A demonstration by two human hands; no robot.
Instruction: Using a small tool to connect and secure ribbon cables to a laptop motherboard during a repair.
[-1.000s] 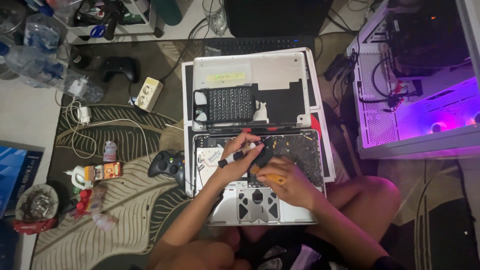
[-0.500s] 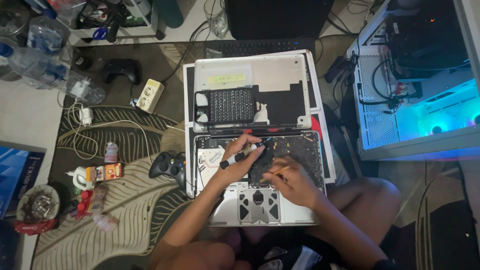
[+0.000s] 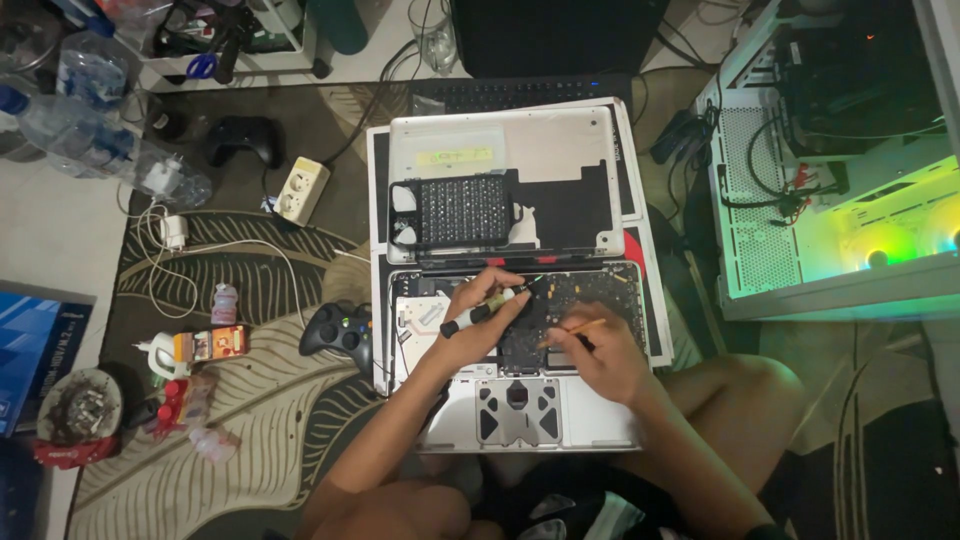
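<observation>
Since a moment ago the right hand (image 3: 600, 352) has slid rightward off the dark patch, and the PC case (image 3: 850, 230) glow has turned from blue to green. That hand pinches a thin orange stick (image 3: 572, 329) against the board (image 3: 575, 305). The left hand (image 3: 485, 305) is closed round a black screwdriver (image 3: 487, 311), tip toward the board's top edge. The opened laptop (image 3: 520, 360) lies on the floor before the person's crossed legs, its removed cover (image 3: 500, 175) just beyond. I'd judge the board light, stiff and fragile, best held by its edges; the screwdriver is light and firm, gripped at the handle. I count one laptop, one cover, two gamepads (image 3: 340, 330), and two plastic bottles (image 3: 110, 150) that I can make out.
</observation>
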